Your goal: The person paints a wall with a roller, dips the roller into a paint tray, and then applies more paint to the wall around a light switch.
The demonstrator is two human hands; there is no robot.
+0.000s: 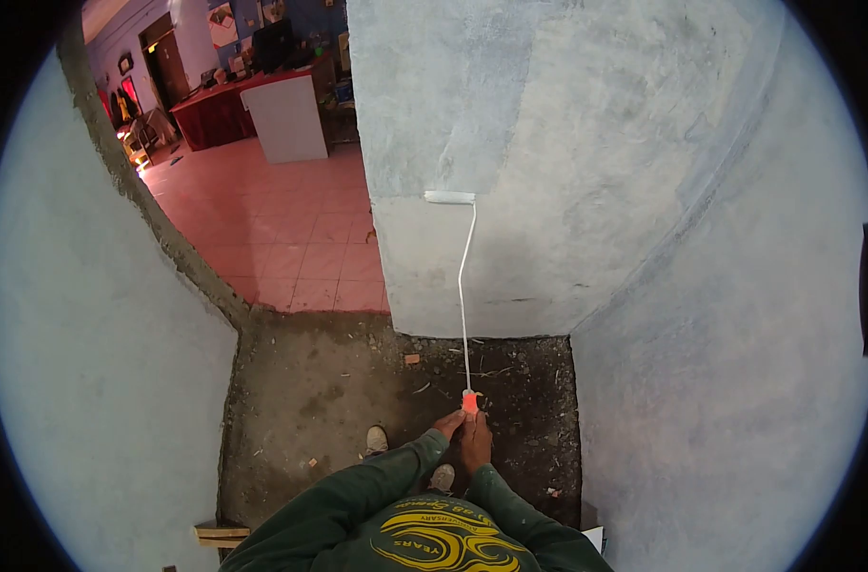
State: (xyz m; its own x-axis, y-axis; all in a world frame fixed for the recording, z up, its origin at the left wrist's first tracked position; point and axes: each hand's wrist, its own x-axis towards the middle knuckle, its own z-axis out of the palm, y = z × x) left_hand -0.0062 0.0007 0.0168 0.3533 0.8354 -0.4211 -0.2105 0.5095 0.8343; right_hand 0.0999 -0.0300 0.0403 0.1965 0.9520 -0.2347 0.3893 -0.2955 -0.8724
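Both my hands are wrapped around the orange handle (469, 402) of a paint roller. My left hand (448, 423) grips it from the left side, and my right hand (476, 442) closes around its lower part. From the handle a long, bent white rod (464, 296) runs up to the white roller head (450, 198). The roller head lies level against the grey-white wall (548, 238) in front of me. Above it, on the left, the wall has a bluish-grey patch; below, the surface is paler.
Plastered walls stand close on my left (100, 334) and right (720, 381). A doorway at the left opens onto pink floor tiles (291, 229) and a desk with a white panel (286, 119). Rough concrete floor (310, 381) with debris lies underfoot. A wooden piece (222, 536) sits lower left.
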